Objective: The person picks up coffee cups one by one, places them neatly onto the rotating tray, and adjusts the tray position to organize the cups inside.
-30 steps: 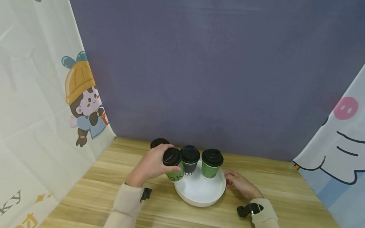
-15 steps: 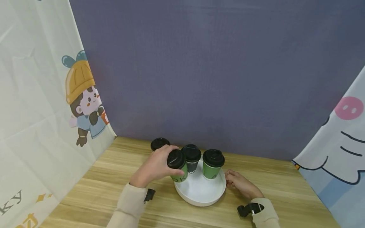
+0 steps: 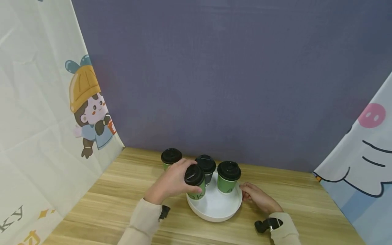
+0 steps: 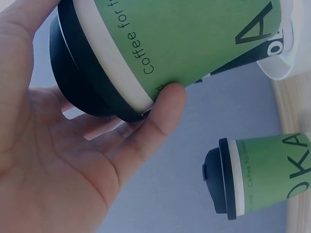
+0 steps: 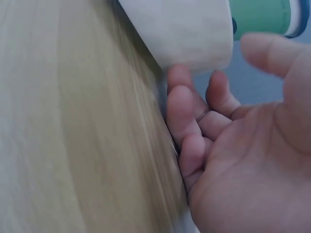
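My left hand (image 3: 171, 182) grips a green cup with a black lid (image 3: 194, 175) over the left part of a round white tray (image 3: 218, 207). In the left wrist view, thumb and fingers curl round that green cup (image 4: 194, 39) near its lid. A dark cup (image 3: 206, 165) and another green cup (image 3: 227, 183) stand upright on the tray's far side. At the tray's right edge, my right hand (image 3: 260, 197) touches the rim with curled fingers; in the right wrist view, fingertips of the right hand (image 5: 233, 145) meet the tray's outer wall (image 5: 189, 39).
Another lidded green cup (image 3: 171, 156) stands on the wooden table (image 3: 122, 194), behind my left hand and outside the tray; the left wrist view shows this cup (image 4: 267, 174) too. A grey-blue cloth (image 3: 229, 85) hangs behind the table, with printed white cloths at both sides.
My left hand has moved right and slightly nearer with the green cup, over the tray. The cup on the table behind it is less covered. My right hand has hardly moved.
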The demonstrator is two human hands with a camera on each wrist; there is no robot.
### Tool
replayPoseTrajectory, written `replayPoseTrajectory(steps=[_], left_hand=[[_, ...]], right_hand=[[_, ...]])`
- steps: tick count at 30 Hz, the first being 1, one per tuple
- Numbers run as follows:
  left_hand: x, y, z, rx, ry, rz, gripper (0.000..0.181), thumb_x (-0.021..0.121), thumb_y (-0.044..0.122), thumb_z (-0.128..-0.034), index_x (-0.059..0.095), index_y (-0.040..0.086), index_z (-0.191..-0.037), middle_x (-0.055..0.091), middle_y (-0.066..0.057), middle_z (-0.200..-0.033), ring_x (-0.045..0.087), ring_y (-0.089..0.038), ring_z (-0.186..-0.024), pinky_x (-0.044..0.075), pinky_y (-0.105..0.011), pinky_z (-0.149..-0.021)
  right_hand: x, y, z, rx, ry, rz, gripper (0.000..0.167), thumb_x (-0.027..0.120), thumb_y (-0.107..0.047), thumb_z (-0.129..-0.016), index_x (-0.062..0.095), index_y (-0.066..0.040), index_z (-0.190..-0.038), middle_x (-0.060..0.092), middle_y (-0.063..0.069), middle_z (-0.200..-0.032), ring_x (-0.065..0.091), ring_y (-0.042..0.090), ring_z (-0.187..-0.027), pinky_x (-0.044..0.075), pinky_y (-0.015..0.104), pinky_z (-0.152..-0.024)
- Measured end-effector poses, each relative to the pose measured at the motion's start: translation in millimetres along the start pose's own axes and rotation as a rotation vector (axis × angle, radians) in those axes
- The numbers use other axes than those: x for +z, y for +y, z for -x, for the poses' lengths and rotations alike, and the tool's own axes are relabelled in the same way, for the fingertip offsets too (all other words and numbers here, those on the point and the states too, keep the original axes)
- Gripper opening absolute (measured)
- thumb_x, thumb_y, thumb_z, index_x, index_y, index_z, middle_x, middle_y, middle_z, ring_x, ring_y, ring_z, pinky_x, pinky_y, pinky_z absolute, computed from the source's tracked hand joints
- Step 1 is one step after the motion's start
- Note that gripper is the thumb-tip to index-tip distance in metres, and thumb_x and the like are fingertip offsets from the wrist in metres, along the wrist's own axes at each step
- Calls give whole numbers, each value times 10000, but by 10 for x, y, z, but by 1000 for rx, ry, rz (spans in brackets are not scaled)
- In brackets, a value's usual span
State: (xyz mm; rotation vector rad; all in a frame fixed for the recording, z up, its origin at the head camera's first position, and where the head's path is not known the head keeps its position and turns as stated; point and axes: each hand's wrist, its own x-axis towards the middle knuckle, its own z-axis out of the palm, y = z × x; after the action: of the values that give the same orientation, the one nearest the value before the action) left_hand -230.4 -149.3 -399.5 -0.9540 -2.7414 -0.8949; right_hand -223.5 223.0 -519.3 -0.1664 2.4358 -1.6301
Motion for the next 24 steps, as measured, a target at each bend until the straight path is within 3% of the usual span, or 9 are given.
replayPoseTrajectory(steps=[8,15,24], left_hand=[[72,28,0,-10,-41,-6,947,909,564,-688,528,200,-1474,568,-56,-1349,625,-293,-1172,530,-487,-987],[155,32,-28,-18,-74,-10,955,907,564,-692,513,195,-1480,539,-74,-1431,605,-294,-1240,527,-505,-1001],[243,16,-44,-3,-57,-53,980,902,575,-693,493,152,-1478,549,-88,-1441,592,-287,-1273,519,-491,-1023]], right_hand=[[33,10,-33,-19,14,19,305,429,-297,-1108,514,-28,-991,511,16,-878,502,152,-808,455,245,-728],[46,36,-44,-22,20,21,254,456,-250,-1094,507,-32,-974,509,25,-870,498,157,-808,455,258,-733],[62,21,-46,-28,15,-1,227,473,-197,-1066,538,16,-1023,527,23,-871,512,174,-817,444,262,-723]])
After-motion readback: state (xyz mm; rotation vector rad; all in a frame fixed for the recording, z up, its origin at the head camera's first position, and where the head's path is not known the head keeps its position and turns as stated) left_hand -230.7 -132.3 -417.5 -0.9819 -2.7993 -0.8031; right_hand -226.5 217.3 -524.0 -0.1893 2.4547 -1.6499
